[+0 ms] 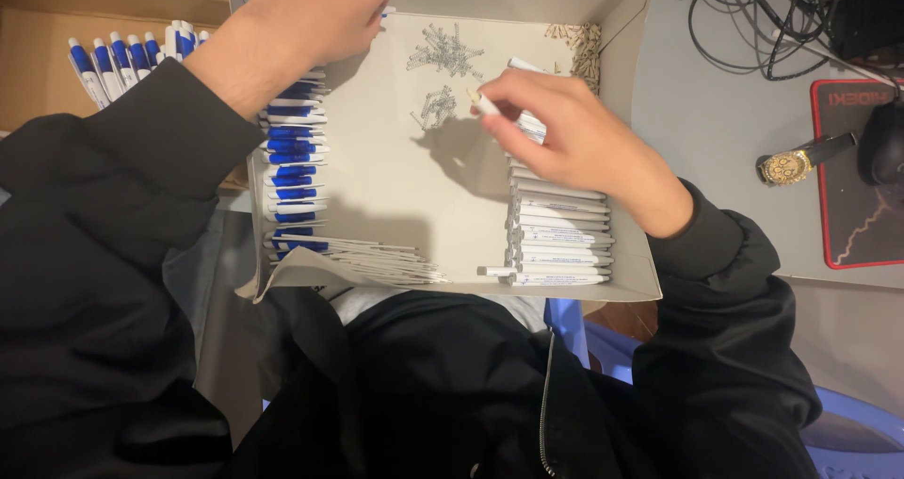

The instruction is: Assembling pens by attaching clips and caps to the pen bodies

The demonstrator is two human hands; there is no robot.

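Observation:
A shallow white cardboard box (621, 286) rests on my lap. My right hand (565, 135) pinches a white pen barrel (485, 102) above the stack of white barrels (560, 239) on the box's right side. My left hand (315, 13) reaches to the box's far left corner, fingers closed near blue-and-white pen parts (294, 159) stacked along the left wall; what it holds is hidden. Thin white refills (377, 258) lie at the near left. Small metal springs (443, 50) sit in two heaps at the far middle.
More blue-and-white pens (122, 60) lie outside the box at the far left on brown cardboard. On the grey desk to the right are a gold wristwatch (791, 165), a black mouse pad with red edge (862, 178), and tangled black cables (753, 17).

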